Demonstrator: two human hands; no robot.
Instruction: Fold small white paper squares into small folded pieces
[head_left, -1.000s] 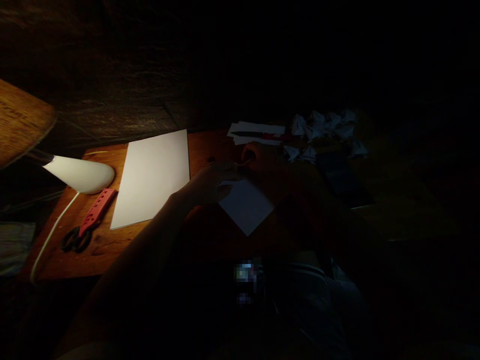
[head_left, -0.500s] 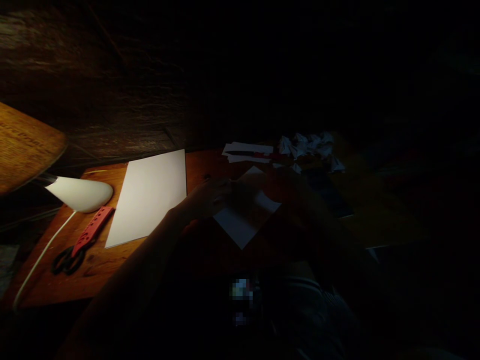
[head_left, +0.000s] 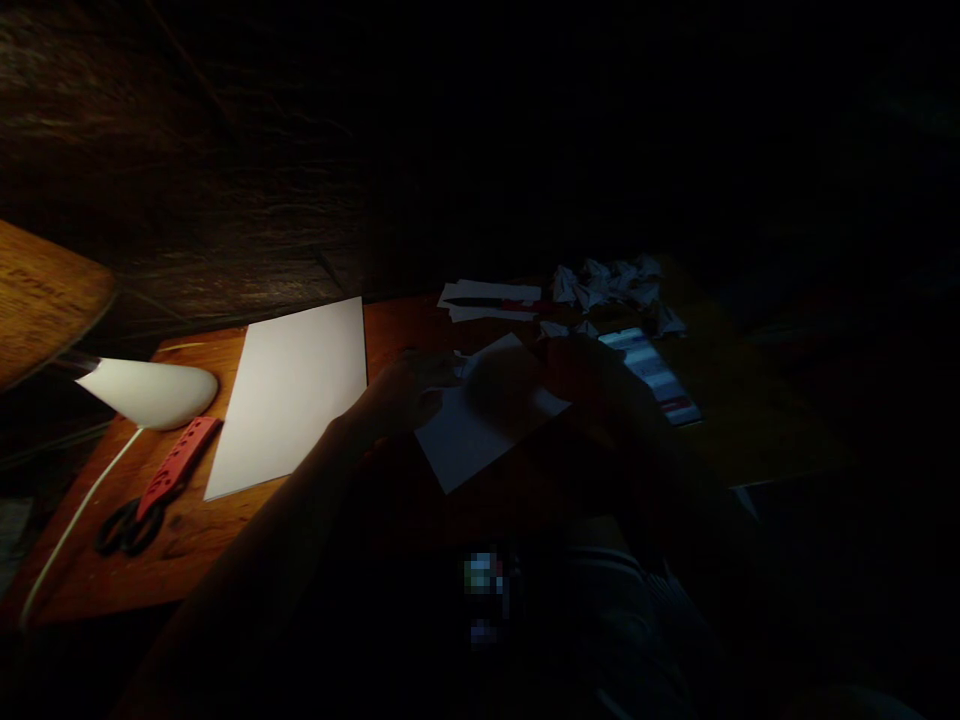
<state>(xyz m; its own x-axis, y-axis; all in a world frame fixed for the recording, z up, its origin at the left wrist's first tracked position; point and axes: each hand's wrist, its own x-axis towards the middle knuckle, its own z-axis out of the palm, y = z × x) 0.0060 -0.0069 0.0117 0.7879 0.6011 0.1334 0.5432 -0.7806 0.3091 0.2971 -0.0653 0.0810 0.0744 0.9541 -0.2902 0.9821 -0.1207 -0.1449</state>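
Observation:
A square sheet of white paper (head_left: pixel 457 450) lies turned cornerwise on the wooden table, its middle under dark shadow. My left hand (head_left: pixel 420 385) is at the sheet's left side, its fingers bent around that edge. A small pale folded bit of paper (head_left: pixel 463 364) shows beside those fingertips. My right hand (head_left: pixel 581 360) is a dark shape at the sheet's right corner, close to a phone (head_left: pixel 652 375) with a lit screen. Deep shadow hides the right fingers.
Left of my arm lie a large white sheet (head_left: pixel 292 400) and scissors with a red cover (head_left: pixel 176 465), by a lamp base (head_left: pixel 157 392) with a white cord. Behind my hands are paper strips (head_left: pixel 487 290), a red-handled knife (head_left: pixel 495 303) and several folded paper pieces (head_left: pixel 615 282).
The phone's screen has lit up. The square sheet has turned a little, its near corner swinging left. My right hand has moved slightly, near the phone.

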